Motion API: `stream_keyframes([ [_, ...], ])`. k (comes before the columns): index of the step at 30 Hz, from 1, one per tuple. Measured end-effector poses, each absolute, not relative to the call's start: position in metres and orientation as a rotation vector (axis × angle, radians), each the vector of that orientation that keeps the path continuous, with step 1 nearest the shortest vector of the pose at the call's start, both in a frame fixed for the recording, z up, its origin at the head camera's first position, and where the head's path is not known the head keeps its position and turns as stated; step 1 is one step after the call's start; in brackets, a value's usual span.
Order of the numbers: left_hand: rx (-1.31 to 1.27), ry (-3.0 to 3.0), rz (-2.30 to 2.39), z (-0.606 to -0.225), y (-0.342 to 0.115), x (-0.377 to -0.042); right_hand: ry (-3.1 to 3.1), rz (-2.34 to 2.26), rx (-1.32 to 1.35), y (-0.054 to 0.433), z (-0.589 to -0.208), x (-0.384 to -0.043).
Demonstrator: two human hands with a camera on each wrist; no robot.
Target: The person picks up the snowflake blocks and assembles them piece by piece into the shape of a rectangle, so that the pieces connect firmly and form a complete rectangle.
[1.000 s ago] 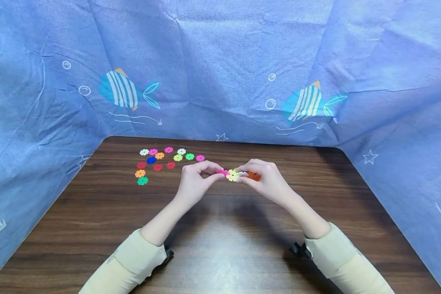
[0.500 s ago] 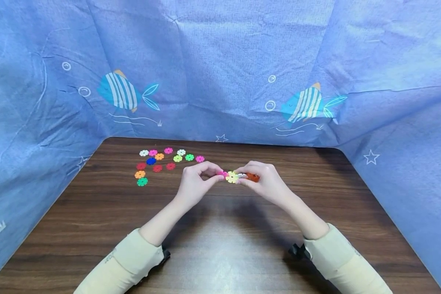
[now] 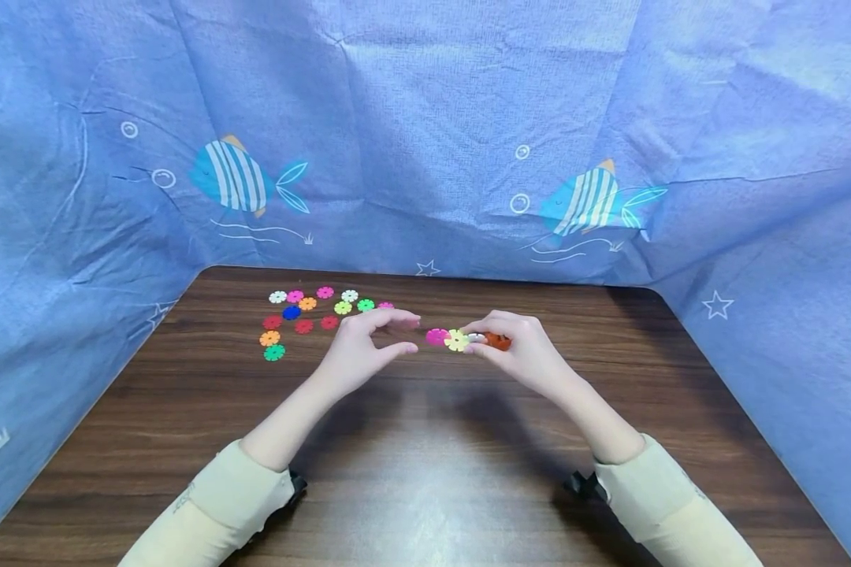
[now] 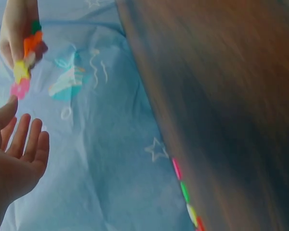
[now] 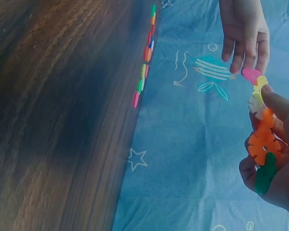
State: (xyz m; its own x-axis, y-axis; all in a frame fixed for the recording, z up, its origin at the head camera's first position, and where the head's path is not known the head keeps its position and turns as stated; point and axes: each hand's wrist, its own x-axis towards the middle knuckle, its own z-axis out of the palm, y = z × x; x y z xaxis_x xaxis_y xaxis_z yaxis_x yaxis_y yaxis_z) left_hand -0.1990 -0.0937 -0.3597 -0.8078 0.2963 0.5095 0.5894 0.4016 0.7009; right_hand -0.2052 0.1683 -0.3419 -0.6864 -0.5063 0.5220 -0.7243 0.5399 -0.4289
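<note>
In the head view, the right hand (image 3: 523, 350) pinches a chain of notched, multicoloured plastic discs (image 3: 457, 340), while the left hand (image 3: 358, 346), thumb and fingers apart, is just beside its pink end disc (image 3: 436, 337). The left wrist view shows that disc past the left thumb's tip. In the right wrist view, orange discs (image 5: 264, 148) and a green disc (image 5: 265, 178) lie nearer the right palm.
</note>
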Motion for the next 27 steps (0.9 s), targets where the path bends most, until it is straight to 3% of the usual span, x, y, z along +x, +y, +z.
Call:
stream_keyframes([
  [27, -0.842, -2.694, -0.896, -0.363, -0.234, -0.231, -2.537, 0.917, 0.966, 0.189, -0.342, -0.213],
])
